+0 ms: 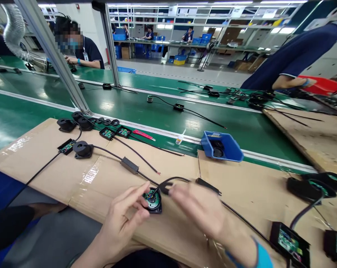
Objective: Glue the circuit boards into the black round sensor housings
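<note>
A round black housing with a green circuit board point(152, 200) sits on the cardboard at the lower middle. My left hand point(126, 214) is at its left side, fingers apart and curved, the fingertips at its edge. To the right, my right hand point(197, 208) is blurred by motion, its fingertips at a black ring-shaped part point(165, 187) beside the housing; its grip is unclear. A black cable runs from the housing to a flat black box point(209, 186), partly hidden behind my right hand. Further left lies a ribbed grey module point(129, 165) on a cable.
A blue bin point(222, 146) with black parts stands beyond the cardboard point(168, 160). Black housings point(83, 149) and open circuit boxes lie left, more boxes point(289, 243) right. A red cutter point(144, 135) rests near the green belt point(123, 108). People stand or sit beyond.
</note>
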Demonstrator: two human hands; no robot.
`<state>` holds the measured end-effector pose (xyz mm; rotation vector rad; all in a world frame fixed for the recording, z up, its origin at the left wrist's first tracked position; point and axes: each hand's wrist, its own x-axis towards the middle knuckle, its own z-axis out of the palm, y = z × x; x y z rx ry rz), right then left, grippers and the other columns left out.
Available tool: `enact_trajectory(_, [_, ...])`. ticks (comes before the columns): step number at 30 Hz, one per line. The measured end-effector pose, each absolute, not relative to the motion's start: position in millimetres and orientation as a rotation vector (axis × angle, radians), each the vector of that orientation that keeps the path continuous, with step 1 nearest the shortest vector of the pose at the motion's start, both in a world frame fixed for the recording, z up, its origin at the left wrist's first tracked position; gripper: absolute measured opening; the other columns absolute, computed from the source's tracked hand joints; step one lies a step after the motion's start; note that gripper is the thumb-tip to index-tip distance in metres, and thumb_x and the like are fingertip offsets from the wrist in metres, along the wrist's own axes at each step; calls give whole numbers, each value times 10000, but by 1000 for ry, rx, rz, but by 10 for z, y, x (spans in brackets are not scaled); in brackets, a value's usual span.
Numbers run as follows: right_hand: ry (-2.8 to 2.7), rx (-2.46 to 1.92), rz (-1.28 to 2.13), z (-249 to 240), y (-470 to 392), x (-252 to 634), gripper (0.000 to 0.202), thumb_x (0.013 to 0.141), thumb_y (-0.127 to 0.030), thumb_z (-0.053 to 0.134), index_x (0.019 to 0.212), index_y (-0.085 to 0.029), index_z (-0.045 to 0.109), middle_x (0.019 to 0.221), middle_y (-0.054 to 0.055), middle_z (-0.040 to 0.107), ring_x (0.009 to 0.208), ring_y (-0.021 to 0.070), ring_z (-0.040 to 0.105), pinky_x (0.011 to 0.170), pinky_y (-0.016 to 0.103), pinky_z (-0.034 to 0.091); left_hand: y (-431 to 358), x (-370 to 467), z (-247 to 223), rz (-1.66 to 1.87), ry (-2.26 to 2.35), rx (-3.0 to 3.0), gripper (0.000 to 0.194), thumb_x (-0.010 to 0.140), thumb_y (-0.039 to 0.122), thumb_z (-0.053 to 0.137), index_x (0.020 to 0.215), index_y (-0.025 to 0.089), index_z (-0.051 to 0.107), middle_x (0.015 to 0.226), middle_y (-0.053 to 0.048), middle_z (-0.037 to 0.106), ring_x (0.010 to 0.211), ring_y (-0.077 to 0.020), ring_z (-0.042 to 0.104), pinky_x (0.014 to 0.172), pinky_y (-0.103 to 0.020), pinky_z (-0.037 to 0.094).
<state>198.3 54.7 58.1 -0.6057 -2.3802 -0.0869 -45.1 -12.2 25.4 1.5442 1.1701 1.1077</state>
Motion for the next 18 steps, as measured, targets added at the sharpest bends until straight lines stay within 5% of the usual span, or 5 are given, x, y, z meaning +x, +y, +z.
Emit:
enact_trajectory(4, [-2427,-286,52,544,138,1611,344,956,-74,350,1077,-60,672,944,160,777,733,213,721,656,309,609,-169,-410,314,1027,1083,1323,483,755,419,829,1212,307,722,1207,-95,627,762,-153,674,671,-236,621])
enact_trajectory(8, [-2326,-334,288,378,176,1547,219,992,-115,426,1070,-124,631,958,120,771,813,180,731,688,270,613,-163,-469,269,1040,1133,1196,420,645,375,907,1034,256,803,1126,-94,663,778,-180,699,625,-232,630])
enact_trajectory(10, [-2259,-492,408,290,304,1596,149,969,-156,532,1105,-163,592,1026,103,752,949,170,721,798,264,612,-126,-563,188,1087,1223,1263,399,672,372,890,1036,234,799,1110,-98,688,856,-217,712,673,-267,646])
enact_trajectory(14, [-2308,-913,442,155,637,1779,412,937,-319,610,1318,-201,506,1262,150,654,1204,280,611,989,495,541,-23,-836,-47,1076,1441,1772,325,812,323,790,1119,225,749,1126,-94,739,989,-258,687,830,-383,634])
enact_trajectory(18, [-2458,-1051,556,123,755,1912,172,991,-293,517,1120,-240,616,1063,85,695,984,231,667,854,408,569,39,-1019,-226,891,1464,2257,381,901,296,690,1271,211,652,1189,-104,728,977,-252,654,846,-433,625])
